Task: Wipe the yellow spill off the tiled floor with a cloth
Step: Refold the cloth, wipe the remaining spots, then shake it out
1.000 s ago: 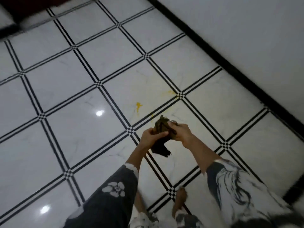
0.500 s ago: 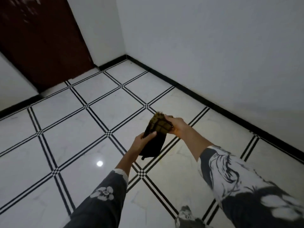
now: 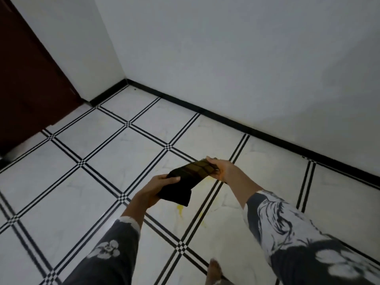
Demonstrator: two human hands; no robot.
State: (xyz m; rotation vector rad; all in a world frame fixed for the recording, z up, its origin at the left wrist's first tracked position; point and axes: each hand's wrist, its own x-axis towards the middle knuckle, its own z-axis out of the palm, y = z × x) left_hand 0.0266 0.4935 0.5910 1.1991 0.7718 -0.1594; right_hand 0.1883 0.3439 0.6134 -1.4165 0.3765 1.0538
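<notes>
A dark, brown-checked cloth (image 3: 189, 177) is stretched between both hands above the floor. My left hand (image 3: 158, 187) grips its near, lower end, with the thumb on top. My right hand (image 3: 223, 168) pinches its far end. On the white tiled floor (image 3: 107, 153) just below the cloth lies a small yellow spill (image 3: 180, 208), with a few fainter yellow spots (image 3: 203, 223) near the black tile lines to its right. The cloth hides part of the floor above the spill.
A white wall with a black skirting (image 3: 257, 130) runs along the far right side. A dark red door (image 3: 30, 79) stands at the left. My bare foot (image 3: 214, 270) is on the tile at the bottom, near the spill.
The view has tilted back down, so the yellow spill shows again. Both hands have pulled the bunched cloth apart into a flatter strip.
</notes>
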